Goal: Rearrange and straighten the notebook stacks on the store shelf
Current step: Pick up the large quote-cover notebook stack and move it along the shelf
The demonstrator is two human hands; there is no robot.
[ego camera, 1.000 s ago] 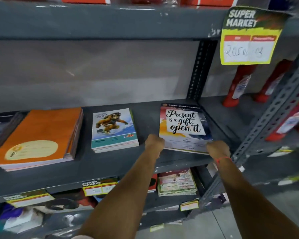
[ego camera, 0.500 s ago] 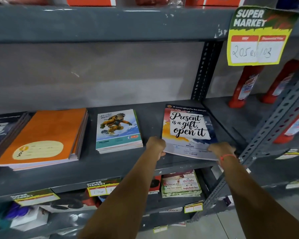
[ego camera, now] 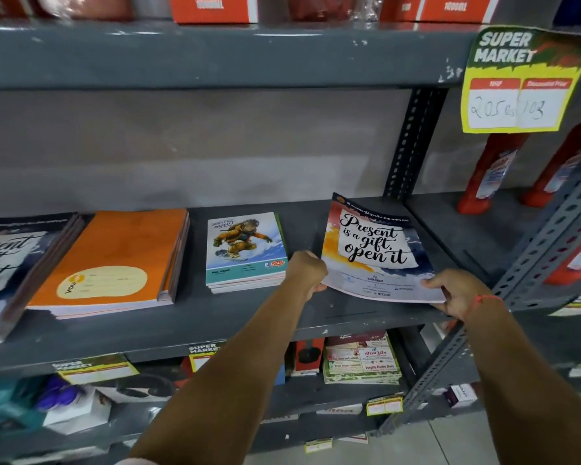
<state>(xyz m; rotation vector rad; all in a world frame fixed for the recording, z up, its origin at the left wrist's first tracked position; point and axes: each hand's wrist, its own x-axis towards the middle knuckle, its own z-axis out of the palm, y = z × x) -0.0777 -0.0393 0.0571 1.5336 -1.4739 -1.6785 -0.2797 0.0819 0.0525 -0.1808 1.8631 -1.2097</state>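
Far left of shelf [ego camera: 182, 317]: matching "Present is a gift" stack [ego camera: 10, 263], then orange stack [ego camera: 114, 260], snowboarder stack [ego camera: 245, 253]. Right end: loose "Present" notebook [ego camera: 373, 250], near edge raised, left hand [ego camera: 307, 271] and right hand [ego camera: 457, 292] clamped on its front corners. Best kept level, both corners held, carried leftward onto matching stack, edges squared.

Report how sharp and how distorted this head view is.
Head view: the "Present is a gift" notebook reads crisply at centre; the lower shelf goods at bottom left are smeared; wide-angle bending curves the top shelf edge; the price tag handwriting is soft.
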